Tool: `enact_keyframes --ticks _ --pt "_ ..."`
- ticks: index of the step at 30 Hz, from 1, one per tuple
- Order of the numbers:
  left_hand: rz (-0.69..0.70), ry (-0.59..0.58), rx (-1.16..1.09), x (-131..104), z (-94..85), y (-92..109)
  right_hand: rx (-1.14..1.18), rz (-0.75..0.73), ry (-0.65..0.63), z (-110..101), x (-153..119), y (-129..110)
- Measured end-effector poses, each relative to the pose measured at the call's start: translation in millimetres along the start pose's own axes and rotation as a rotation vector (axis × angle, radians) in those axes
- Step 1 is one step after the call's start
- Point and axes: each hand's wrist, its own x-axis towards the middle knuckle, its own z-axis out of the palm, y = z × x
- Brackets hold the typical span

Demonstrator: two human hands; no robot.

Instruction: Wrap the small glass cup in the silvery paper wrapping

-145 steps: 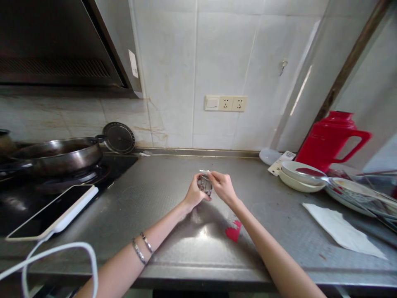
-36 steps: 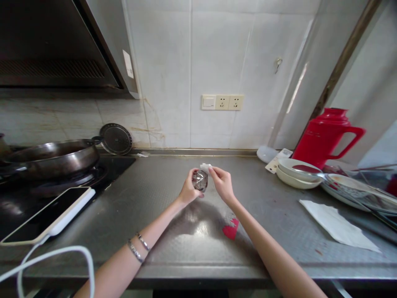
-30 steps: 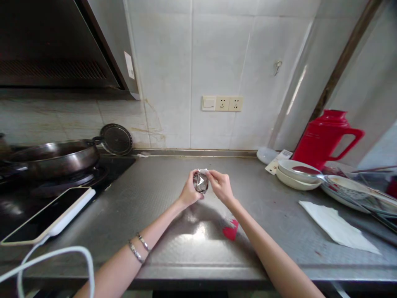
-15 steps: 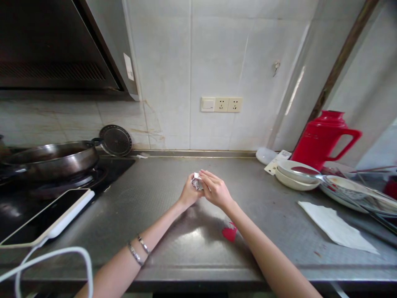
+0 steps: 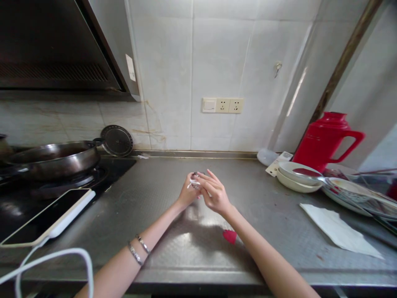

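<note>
Over the middle of the steel counter, my left hand is closed around a small thing in silvery foil; what lies inside the foil is hidden. My right hand comes in from the right, its thumb and fingers pinching at the crumpled foil, with white torn edges showing between the hands. The right fingertips partly cover the held thing. Below the hands, near the right forearm, a torn red scrap lies on the counter. Two bracelets circle my left wrist.
On the left are a stove with a metal pan and a phone with a white cable. To the right stand a red thermos, stacked bowls, a plate with utensils, and a white napkin.
My right hand has shifted its fingers on the foil thing, and they are more spread at the tips. More torn white edge sticks out toward me. The view has moved slightly.
</note>
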Motion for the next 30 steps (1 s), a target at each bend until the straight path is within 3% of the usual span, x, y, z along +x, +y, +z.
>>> enact_keyframes --ticks 4,6,11,17,24,27,30 --pt "0.015 0.000 0.062 -1 0.7 6 0.056 0.289 0.256 -4 4 10" --pt "0.007 0.015 0.064 -3 1.7 10 0.083 0.421 0.324 -6 5 17" --pt "-0.016 -0.023 0.050 -9 2.7 15 0.110 0.583 0.232 0 -1 26" --pt "-0.018 -0.041 0.024 -11 3.5 18 0.065 0.380 0.069 2 -6 25" --pt "-0.061 -0.049 -0.037 -12 4.6 21 -0.069 0.160 0.063 -1 -6 19" --pt "-0.058 -0.040 -0.055 -11 2.8 20 -0.021 0.153 0.083 0 -5 12" --pt "-0.053 -0.028 -0.054 -8 0.7 20 0.061 0.297 0.135 0 -1 4"
